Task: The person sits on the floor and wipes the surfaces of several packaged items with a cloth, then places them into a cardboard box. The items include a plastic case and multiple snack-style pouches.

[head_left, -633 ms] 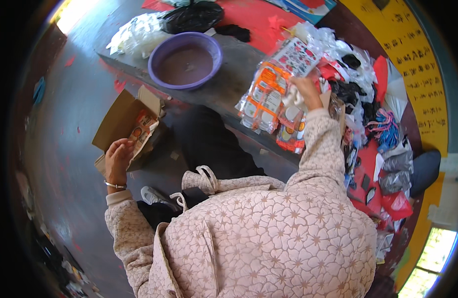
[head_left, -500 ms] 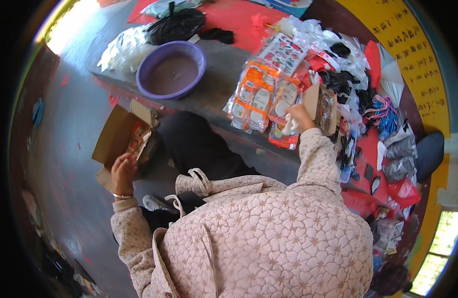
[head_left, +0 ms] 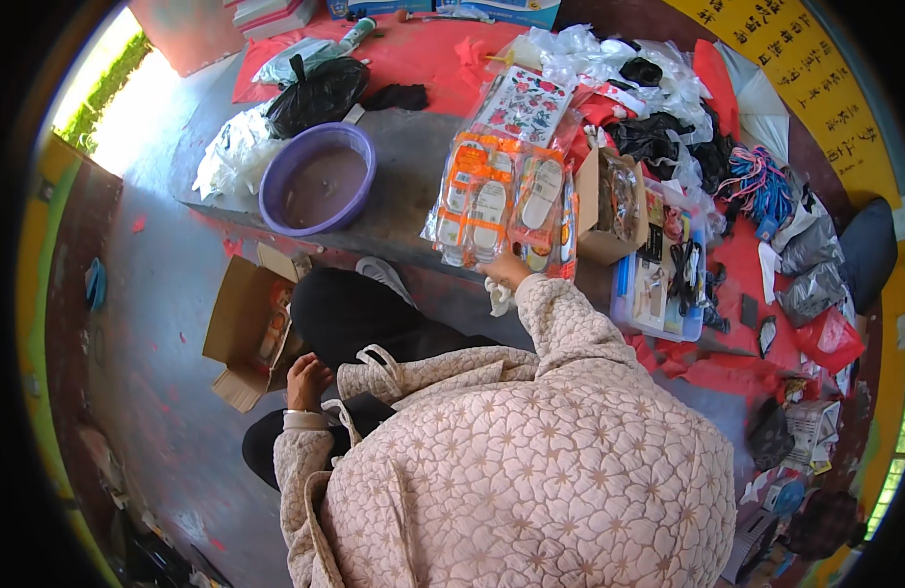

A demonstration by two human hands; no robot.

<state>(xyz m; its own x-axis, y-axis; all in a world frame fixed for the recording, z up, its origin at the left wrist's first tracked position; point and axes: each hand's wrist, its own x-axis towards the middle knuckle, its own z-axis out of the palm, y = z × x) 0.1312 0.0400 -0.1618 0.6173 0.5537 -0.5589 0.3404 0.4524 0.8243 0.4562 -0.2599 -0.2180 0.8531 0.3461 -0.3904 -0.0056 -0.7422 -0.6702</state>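
My right hand (head_left: 509, 271) is at the near edge of a stack of orange-and-clear plastic packets (head_left: 488, 202) with pale insole-shaped pieces inside. A crumpled white cloth (head_left: 499, 297) hangs from its curled fingers, and the fingertips reach the lowest packets. My left hand (head_left: 307, 382) hovers by my knee with its fingers loosely curled in, and nothing shows in it. Close beyond it, an open cardboard box (head_left: 234, 323) on the floor holds red-and-orange packets (head_left: 275, 323).
On the low grey platform (head_left: 403, 157) stands a purple basin (head_left: 317, 179). Behind it lies a black plastic bag (head_left: 320, 95). A small cardboard box (head_left: 609, 208) and a clear plastic bin (head_left: 658, 284) stand right of the packets, among bags and cords.
My right hand has moved left from beside the small box to the packets' near edge, still with the white cloth. My left hand has drawn back from the floor box. The view has shifted.
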